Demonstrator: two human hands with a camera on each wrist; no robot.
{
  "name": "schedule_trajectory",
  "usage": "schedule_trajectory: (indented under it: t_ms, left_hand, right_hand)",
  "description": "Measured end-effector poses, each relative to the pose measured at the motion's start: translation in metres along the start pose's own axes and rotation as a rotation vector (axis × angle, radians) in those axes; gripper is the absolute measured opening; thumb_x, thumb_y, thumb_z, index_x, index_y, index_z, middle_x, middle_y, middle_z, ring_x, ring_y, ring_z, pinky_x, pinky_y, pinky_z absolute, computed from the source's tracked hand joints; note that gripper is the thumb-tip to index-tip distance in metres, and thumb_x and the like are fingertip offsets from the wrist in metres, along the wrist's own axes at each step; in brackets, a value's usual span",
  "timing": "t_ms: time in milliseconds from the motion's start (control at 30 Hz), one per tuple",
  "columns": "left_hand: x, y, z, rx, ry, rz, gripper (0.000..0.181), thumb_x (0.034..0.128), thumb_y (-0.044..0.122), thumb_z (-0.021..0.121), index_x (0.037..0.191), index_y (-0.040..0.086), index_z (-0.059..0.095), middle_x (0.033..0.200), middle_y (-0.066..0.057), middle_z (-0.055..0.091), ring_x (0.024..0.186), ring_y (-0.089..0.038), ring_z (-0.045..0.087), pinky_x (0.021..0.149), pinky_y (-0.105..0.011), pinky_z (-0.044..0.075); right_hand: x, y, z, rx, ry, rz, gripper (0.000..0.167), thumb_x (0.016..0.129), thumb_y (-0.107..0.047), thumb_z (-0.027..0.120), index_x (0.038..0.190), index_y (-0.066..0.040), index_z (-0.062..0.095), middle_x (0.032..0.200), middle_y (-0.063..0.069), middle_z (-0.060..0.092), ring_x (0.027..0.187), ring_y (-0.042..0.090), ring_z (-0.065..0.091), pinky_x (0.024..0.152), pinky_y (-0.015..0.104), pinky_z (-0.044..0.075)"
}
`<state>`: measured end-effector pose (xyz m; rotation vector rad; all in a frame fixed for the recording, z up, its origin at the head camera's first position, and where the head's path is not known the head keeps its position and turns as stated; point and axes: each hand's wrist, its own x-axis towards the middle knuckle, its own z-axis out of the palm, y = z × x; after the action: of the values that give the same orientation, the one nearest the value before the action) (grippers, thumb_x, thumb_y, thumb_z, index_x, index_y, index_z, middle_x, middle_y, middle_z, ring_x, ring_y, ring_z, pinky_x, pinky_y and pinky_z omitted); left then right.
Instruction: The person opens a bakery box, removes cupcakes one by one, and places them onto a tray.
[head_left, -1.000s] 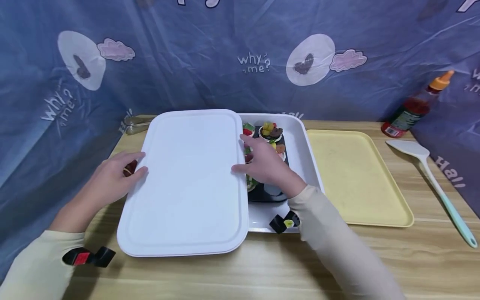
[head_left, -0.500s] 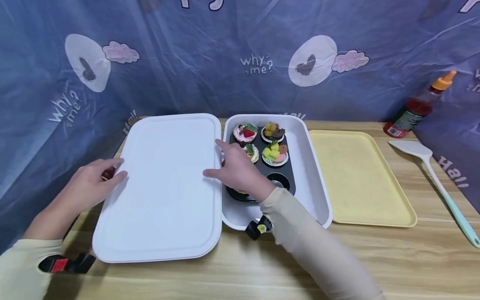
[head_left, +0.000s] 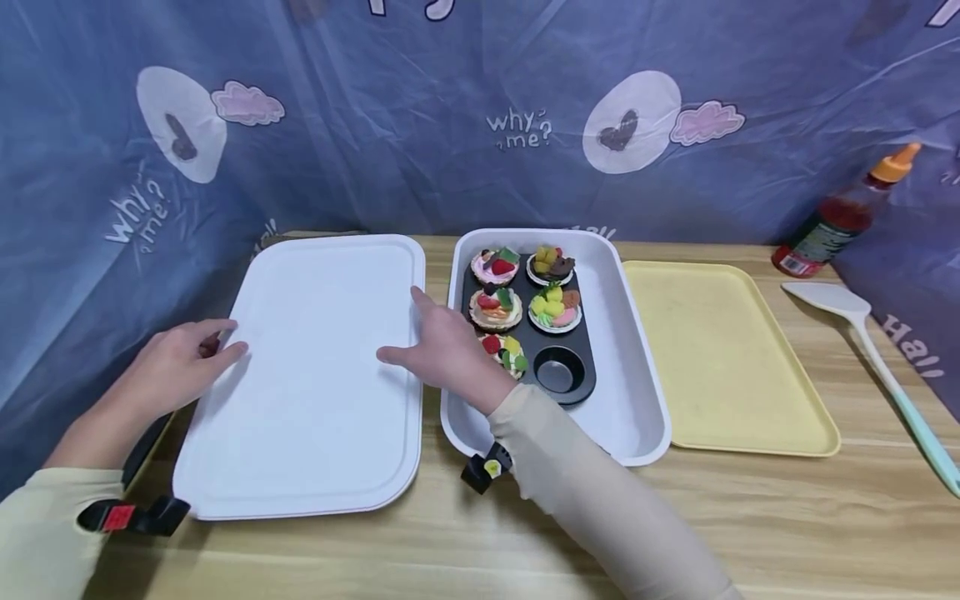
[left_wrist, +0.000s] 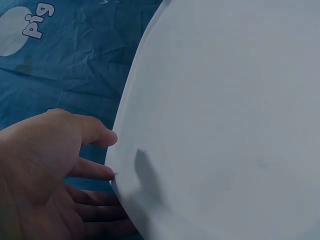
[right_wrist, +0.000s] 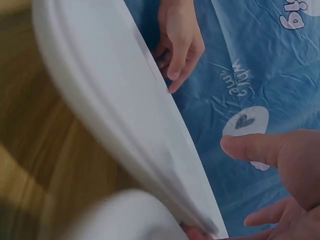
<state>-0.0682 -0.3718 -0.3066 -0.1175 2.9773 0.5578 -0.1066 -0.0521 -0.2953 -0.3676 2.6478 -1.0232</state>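
Observation:
A flat white lid (head_left: 307,375) with a rounded, grooved edge lies level at the left of the table. My left hand (head_left: 165,367) grips its left edge; in the left wrist view, some fingers (left_wrist: 97,212) pass beneath it. At the lid's right edge my right hand (head_left: 453,354) holds on, thumb over the top, lower fingers partly hidden. Right of the lid stands a white bin (head_left: 633,392) with a black muffin tin (head_left: 536,333) inside. Several fruit-topped tarts (head_left: 497,308) fill its cups; the near right cup (head_left: 558,369) is bare.
A yellow tray (head_left: 720,358) lies right of the bin. Beyond it are a white spatula (head_left: 877,358) with a mint handle and a tilted sauce bottle (head_left: 836,225) with an orange cap. A blue printed cloth (head_left: 412,125) hangs behind the wooden table (head_left: 480,542).
Both hands have moved the lid leftward off the bin, bringing more of the muffin tin and tarts into sight. The last half second shows only a small shift left.

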Motion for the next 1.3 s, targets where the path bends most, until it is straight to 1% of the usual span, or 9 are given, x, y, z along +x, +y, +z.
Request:
schedule_trajectory:
  t_ms: [133,267,333,433,533,633,800,1100,1300]
  left_hand:
    - [0.001,-0.004,0.0,-0.006,-0.019,-0.02,0.066,0.1024,0.039,0.053,0.14,-0.015,0.045,0.111,-0.033,0.058,0.092,-0.038,0.057,0.066,-0.037,0.05]
    - [0.003,-0.006,0.001,-0.002,-0.033,-0.034,0.07,0.1021,0.041,0.053,0.142,-0.015,0.041,0.109,-0.032,0.058,0.09,-0.037,0.058,0.066,-0.038,0.051]
    - [0.005,-0.006,0.003,0.001,-0.037,-0.032,0.072,0.1019,0.043,0.053,0.143,-0.015,0.039,0.111,-0.033,0.058,0.093,-0.039,0.059,0.069,-0.042,0.052]
    - [0.007,-0.005,0.007,0.001,-0.038,-0.019,0.075,0.1021,0.045,0.051,0.145,-0.014,0.037,0.12,-0.038,0.057,0.103,-0.046,0.059,0.078,-0.052,0.052]
    - [0.007,-0.004,0.01,-0.005,-0.046,-0.023,0.078,0.1024,0.046,0.049,0.149,-0.014,0.032,0.13,-0.043,0.052,0.115,-0.053,0.054,0.089,-0.061,0.048]
    - [0.005,-0.005,0.014,-0.015,-0.064,-0.05,0.083,0.1025,0.049,0.047,0.152,-0.014,0.025,0.138,-0.045,0.044,0.122,-0.058,0.048,0.096,-0.065,0.044]
    - [0.004,-0.003,0.019,-0.036,-0.109,-0.09,0.091,0.1016,0.055,0.046,0.153,-0.015,0.019,0.148,-0.045,0.029,0.134,-0.063,0.032,0.104,-0.069,0.035]
    - [0.006,0.01,0.028,-0.111,-0.163,-0.088,0.097,0.1009,0.054,0.048,0.152,-0.017,0.007,0.154,-0.045,0.013,0.14,-0.063,0.018,0.11,-0.071,0.025]
    - [0.006,0.015,0.035,-0.111,-0.201,-0.07,0.098,0.1015,0.052,0.048,0.15,-0.021,0.004,0.151,-0.049,0.012,0.138,-0.064,0.021,0.109,-0.07,0.028]
  right_hand:
    - [-0.001,-0.005,0.011,0.01,-0.008,0.009,0.101,0.085,-0.044,0.079,0.161,-0.012,0.022,0.155,0.012,0.048,0.139,0.023,0.05,0.112,0.037,0.043]
    - [-0.003,-0.009,0.021,-0.011,-0.018,0.01,0.1,0.085,-0.047,0.078,0.161,-0.012,0.022,0.156,0.015,0.044,0.142,0.033,0.044,0.112,0.043,0.043]
    - [-0.003,-0.01,0.025,-0.022,-0.02,0.019,0.1,0.086,-0.048,0.077,0.161,-0.012,0.022,0.157,0.018,0.042,0.142,0.038,0.04,0.112,0.046,0.042]
    - [-0.004,-0.011,0.029,-0.018,-0.011,0.033,0.1,0.086,-0.048,0.077,0.162,-0.013,0.022,0.159,0.022,0.036,0.143,0.041,0.034,0.111,0.049,0.041]
    - [-0.002,-0.012,0.034,-0.014,-0.014,0.051,0.1,0.086,-0.049,0.077,0.162,-0.014,0.021,0.163,0.026,0.027,0.146,0.042,0.028,0.111,0.052,0.041]
    - [-0.001,-0.014,0.039,-0.038,-0.023,0.067,0.1,0.086,-0.05,0.076,0.162,-0.015,0.021,0.164,0.029,0.02,0.147,0.044,0.025,0.111,0.054,0.041]
    - [0.002,-0.017,0.045,-0.065,-0.026,0.099,0.098,0.085,-0.052,0.076,0.161,-0.015,0.025,0.163,0.029,0.021,0.147,0.043,0.025,0.112,0.052,0.041]
    - [0.005,-0.014,0.051,-0.071,-0.039,0.155,0.097,0.085,-0.053,0.075,0.16,-0.015,0.027,0.163,0.026,0.023,0.148,0.038,0.023,0.114,0.046,0.039]
    - [0.008,-0.014,0.053,-0.087,-0.052,0.194,0.097,0.085,-0.054,0.076,0.16,-0.017,0.027,0.164,0.025,0.022,0.15,0.037,0.021,0.115,0.047,0.038]
